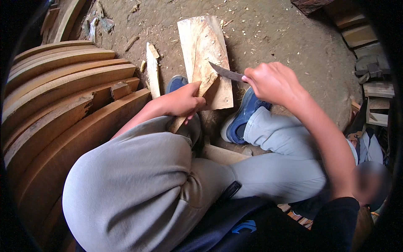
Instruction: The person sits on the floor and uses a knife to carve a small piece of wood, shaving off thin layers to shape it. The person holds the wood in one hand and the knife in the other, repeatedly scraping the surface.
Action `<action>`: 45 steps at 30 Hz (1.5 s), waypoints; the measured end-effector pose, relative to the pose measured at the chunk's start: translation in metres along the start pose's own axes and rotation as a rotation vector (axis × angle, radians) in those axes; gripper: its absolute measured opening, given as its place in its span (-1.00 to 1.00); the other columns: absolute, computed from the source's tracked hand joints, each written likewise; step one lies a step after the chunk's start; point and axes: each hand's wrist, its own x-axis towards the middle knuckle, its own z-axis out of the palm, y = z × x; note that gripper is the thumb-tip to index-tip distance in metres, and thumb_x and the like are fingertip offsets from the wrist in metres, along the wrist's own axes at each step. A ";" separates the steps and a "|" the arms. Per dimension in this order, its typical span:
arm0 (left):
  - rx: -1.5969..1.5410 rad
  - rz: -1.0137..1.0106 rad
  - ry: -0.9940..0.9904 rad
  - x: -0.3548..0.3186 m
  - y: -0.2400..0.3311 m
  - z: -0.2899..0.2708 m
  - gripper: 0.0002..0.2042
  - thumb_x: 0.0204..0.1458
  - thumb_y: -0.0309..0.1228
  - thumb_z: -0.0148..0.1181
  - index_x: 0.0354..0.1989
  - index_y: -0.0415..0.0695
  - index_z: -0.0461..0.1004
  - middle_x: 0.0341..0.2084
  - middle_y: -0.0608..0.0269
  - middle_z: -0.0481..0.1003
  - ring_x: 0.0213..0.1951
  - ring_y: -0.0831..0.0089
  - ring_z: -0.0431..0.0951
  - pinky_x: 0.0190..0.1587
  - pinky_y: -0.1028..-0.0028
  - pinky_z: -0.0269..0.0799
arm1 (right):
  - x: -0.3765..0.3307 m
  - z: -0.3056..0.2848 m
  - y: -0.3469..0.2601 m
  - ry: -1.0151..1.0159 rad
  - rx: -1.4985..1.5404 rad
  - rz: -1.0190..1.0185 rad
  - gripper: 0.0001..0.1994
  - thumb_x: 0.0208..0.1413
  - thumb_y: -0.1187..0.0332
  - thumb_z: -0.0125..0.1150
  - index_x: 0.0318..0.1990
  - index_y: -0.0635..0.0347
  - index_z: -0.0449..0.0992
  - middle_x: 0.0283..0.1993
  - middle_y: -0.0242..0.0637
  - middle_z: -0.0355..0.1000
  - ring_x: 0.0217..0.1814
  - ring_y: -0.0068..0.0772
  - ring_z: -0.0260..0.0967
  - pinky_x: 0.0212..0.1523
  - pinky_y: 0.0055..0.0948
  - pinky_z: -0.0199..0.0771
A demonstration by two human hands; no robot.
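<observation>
My right hand [272, 82] is closed round the handle of a knife [226, 72]. Its dark, slightly curved blade points left, with the tip by the upper end of a piece of wood. I cannot tell whether the blade touches it. My left hand [183, 100] grips that piece of wood [207, 80], which slants from above my leg up over a board. The wide pale board [197, 40] lies between my feet, its surface rough and bark-streaked. My fingers hide the middle of the held piece.
Long planks [79, 77] are stacked along the left side. A split wood strip [153, 73] lies on the dirt floor [273, 33] among scattered chips. My blue shoe [247, 113] stands right of the board. Wood pieces [378, 90] are piled at right, near another person [371, 147].
</observation>
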 end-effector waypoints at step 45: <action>-0.058 0.089 0.060 -0.002 0.009 0.004 -0.65 0.39 -0.16 -0.21 -0.08 -0.28 0.24 -0.50 0.19 0.41 -0.54 0.37 0.59 -0.51 0.40 0.43 | -0.031 0.054 -0.032 0.081 0.922 0.439 -0.52 0.40 0.06 -0.09 -0.42 0.32 0.40 -0.59 -0.19 0.29 -0.51 -0.35 0.23 -0.40 -0.26 0.30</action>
